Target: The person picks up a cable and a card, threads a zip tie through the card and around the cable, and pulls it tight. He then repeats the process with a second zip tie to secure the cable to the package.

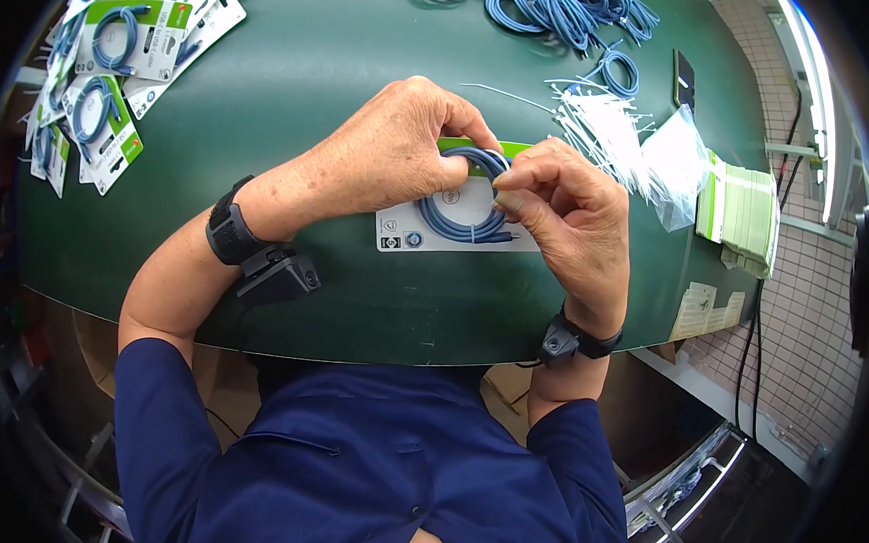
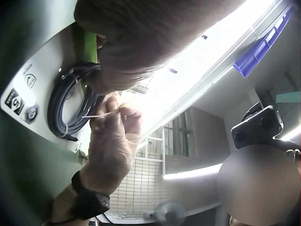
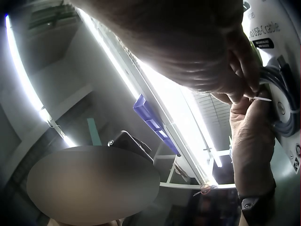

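A blue-grey coiled cable (image 1: 434,219) lies against a white and green packaging card (image 1: 395,220) near the middle of the table. My left hand (image 1: 401,141) grips the coil at its top, thumb inside the loop and fingers at the card's upper edge. At the coil's right side, my right hand (image 1: 582,205) pinches a thin white cable tie (image 2: 99,116) between thumb and fingertips. This tie runs from the coil to those fingertips in the left wrist view. Another white tie binds the coil at its lower side.
Finished-looking carded cables (image 1: 127,41) are piled at the far left. Loose coiled cables (image 1: 568,13) sit at the back. To the right are white cable ties (image 1: 602,134), a clear plastic bag (image 1: 676,160), a dark phone-like object (image 1: 683,79) and stacked cards (image 1: 747,215).
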Tool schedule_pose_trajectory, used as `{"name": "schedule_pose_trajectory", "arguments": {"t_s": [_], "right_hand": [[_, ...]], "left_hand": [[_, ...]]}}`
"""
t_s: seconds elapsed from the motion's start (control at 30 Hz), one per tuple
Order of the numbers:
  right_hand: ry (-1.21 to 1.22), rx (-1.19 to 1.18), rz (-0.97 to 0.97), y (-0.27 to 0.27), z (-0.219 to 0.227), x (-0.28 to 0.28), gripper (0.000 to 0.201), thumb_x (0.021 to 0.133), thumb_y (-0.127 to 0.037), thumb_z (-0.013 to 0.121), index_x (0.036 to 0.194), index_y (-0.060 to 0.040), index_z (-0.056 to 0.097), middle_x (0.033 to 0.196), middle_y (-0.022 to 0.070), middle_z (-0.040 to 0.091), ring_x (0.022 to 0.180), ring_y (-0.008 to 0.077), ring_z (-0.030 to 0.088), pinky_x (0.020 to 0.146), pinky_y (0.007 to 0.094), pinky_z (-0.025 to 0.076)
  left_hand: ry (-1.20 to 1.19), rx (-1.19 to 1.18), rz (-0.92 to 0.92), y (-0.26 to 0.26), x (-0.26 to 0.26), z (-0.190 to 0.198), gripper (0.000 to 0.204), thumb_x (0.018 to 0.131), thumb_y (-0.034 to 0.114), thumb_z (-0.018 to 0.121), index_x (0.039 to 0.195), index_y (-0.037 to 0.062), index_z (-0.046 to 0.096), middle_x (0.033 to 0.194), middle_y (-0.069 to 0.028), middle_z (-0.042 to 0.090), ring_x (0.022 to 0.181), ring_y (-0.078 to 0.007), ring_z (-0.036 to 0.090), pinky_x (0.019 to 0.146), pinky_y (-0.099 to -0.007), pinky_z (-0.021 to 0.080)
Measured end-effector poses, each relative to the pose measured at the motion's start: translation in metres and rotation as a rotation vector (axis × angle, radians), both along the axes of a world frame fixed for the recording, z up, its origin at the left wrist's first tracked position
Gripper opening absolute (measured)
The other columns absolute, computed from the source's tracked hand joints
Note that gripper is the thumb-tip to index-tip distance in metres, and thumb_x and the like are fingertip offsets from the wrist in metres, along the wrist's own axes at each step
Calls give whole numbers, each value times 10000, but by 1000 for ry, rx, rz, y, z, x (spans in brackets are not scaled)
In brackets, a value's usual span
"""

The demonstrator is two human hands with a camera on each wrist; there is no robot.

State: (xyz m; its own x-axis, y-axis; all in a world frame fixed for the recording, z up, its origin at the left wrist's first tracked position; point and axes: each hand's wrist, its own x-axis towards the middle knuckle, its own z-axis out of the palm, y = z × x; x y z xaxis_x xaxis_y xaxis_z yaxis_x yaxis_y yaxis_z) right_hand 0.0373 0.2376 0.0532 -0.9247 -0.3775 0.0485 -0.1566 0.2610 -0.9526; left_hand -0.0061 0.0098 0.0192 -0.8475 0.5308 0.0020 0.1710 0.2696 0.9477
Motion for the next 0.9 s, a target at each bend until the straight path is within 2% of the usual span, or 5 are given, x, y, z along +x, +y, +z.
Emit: {"name": "schedule_pose_trajectory", "arguments": {"t_s": [0.07,0.2,0.3,0.43,0.9], "right_hand": [[63,40,-15,-3,0,2,169,881,125,739,1015,21,749,933,62,711,828,113,731,741,239,615],[67,-132,-179,-14,-5,5,193,845,106,785,990,-18,753,923,72,718,834,157,718,726,271,590],[476,-23,-169,-15,-15,4,207,816,83,819,960,-44,742,905,74,724,823,201,691,698,318,541],[714,108,-154,-20,-14,5,208,805,61,835,921,-63,717,879,62,726,780,222,648,693,341,491],[805,141,-118,-19,-16,3,248,826,68,859,952,-58,687,907,76,733,804,190,651,712,327,494]], "left_hand": [[16,36,5,-1,-1,2,291,826,21,679,1084,-6,811,931,-113,790,817,-135,719,758,-288,590],[-8,34,10,-4,-1,10,276,834,18,687,1081,-7,809,930,-111,793,818,-138,718,766,-289,588],[34,78,17,-5,-2,10,276,830,15,689,1078,-8,808,918,-112,792,810,-141,717,764,-288,585],[76,85,19,-8,-3,15,281,824,11,693,1080,-8,808,905,-117,791,801,-146,719,754,-289,584],[69,71,19,-11,-3,21,289,813,4,693,1078,-8,809,908,-129,793,781,-150,723,735,-286,584]]}}
